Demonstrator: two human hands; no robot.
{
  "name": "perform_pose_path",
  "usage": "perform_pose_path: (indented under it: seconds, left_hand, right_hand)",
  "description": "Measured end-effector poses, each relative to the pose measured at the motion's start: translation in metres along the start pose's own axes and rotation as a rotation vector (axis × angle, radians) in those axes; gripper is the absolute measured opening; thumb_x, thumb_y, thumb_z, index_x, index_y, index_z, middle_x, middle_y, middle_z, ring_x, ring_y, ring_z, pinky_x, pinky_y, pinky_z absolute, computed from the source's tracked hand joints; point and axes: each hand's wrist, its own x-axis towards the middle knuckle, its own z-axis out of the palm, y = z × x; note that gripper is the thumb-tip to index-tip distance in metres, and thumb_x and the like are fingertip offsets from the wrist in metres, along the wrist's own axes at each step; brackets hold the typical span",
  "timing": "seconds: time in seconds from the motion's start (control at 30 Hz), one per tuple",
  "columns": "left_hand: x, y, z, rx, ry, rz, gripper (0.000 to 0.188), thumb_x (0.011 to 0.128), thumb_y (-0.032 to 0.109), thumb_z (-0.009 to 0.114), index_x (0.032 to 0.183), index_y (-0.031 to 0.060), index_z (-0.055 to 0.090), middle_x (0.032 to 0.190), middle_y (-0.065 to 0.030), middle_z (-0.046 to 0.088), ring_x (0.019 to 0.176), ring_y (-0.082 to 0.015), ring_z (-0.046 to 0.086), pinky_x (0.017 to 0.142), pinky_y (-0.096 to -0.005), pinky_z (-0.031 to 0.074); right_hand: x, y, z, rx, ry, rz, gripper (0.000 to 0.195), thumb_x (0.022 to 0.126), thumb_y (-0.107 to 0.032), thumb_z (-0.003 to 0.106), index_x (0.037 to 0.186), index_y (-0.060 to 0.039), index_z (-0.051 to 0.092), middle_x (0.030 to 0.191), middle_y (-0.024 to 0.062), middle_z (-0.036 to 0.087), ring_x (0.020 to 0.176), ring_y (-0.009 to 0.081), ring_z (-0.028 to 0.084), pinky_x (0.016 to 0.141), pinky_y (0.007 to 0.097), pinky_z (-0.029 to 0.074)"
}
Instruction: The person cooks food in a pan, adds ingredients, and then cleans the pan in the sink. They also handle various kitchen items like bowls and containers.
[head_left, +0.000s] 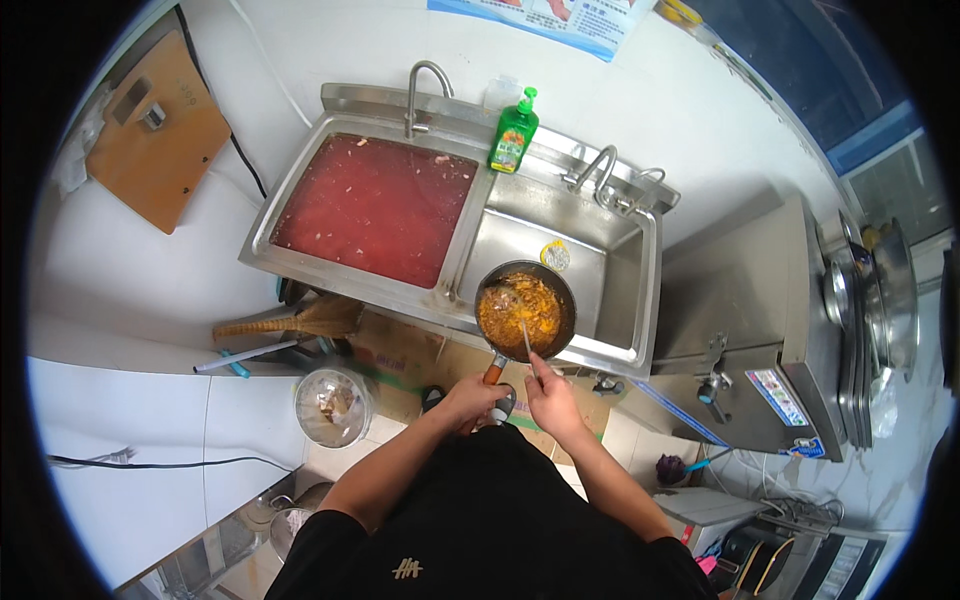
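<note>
A dark frying pan (570, 319) with a wooden handle (493, 371) is held over the front edge of the right sink basin. Around the handle my left hand (472, 401) is closed. Orange-brown chopped food or residue in oily liquid (532, 300) covers the pan's inside. My right hand (551, 397) grips a slim metal utensil (526, 337), whose far end reaches into the food; its kind cannot be told. Beyond the pan, a round yellow-rimmed mesh piece (555, 256), perhaps a scourer or strainer, lies in the steel basin (517, 232).
Reddish water with floating bits (375, 210) fills the left basin. Between the faucets stands a green pump bottle (514, 135). A lined waste bin (334, 407) and a straw broom (322, 317) are below left. At right is a large steel cabinet (727, 300).
</note>
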Motion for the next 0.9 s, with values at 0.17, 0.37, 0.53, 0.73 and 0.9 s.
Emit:
perform_pose_path:
  seconds: [0.17,0.37,0.53,0.73,0.9]
  left_hand:
    - [0.009,0.012,-0.012,-0.057,0.008,-0.007,0.028,0.090,0.027,0.068,0.079,0.0125,0.047,0.061,0.0035,0.043,0.045,-0.0092,0.039,0.041,-0.0275,0.032]
    - [0.021,0.012,-0.018,-0.088,-0.050,-0.016,0.024,0.093,0.023,0.065,0.081,0.0120,0.047,0.061,0.0044,0.043,0.046,-0.0075,0.039,0.041,-0.0255,0.032]
    - [0.027,0.012,-0.017,-0.019,-0.069,-0.030,0.024,0.093,0.022,0.065,0.080,0.0112,0.048,0.062,0.0042,0.045,0.046,-0.0071,0.039,0.041,-0.0252,0.033]
    - [0.027,0.016,-0.017,0.064,-0.018,-0.035,0.024,0.093,0.021,0.065,0.079,0.0102,0.049,0.060,0.0037,0.046,0.045,-0.0083,0.040,0.041,-0.0255,0.033]
    - [0.024,0.021,-0.014,0.145,-0.019,-0.023,0.025,0.093,0.022,0.065,0.077,0.0096,0.050,0.059,0.0029,0.045,0.045,-0.0090,0.041,0.041,-0.0265,0.034]
  right_hand:
    - [0.012,-0.014,-0.051,-0.305,-0.239,-0.176,0.045,0.088,-0.010,0.056,0.132,-0.0026,0.055,0.110,0.0279,0.065,0.100,0.0418,0.065,0.087,0.0450,0.052]
    - [0.021,-0.018,-0.111,-0.477,-0.237,-0.273,0.040,0.086,-0.008,0.056,0.126,-0.0074,0.062,0.092,0.0209,0.067,0.086,0.0398,0.066,0.077,0.0482,0.054]
    - [0.052,-0.011,-0.106,-0.688,-0.116,-0.371,0.048,0.083,-0.008,0.059,0.131,-0.0115,0.058,0.088,0.0177,0.063,0.077,0.0367,0.067,0.071,0.0448,0.056]
    - [0.062,-0.009,-0.101,-0.694,-0.042,-0.217,0.041,0.086,-0.006,0.057,0.127,-0.0081,0.061,0.091,0.0192,0.065,0.080,0.0379,0.066,0.074,0.0465,0.055]
    - [0.040,-0.013,-0.114,-0.537,-0.062,0.060,0.039,0.089,-0.009,0.051,0.126,-0.0052,0.060,0.099,0.0262,0.066,0.091,0.0409,0.065,0.083,0.0475,0.054]
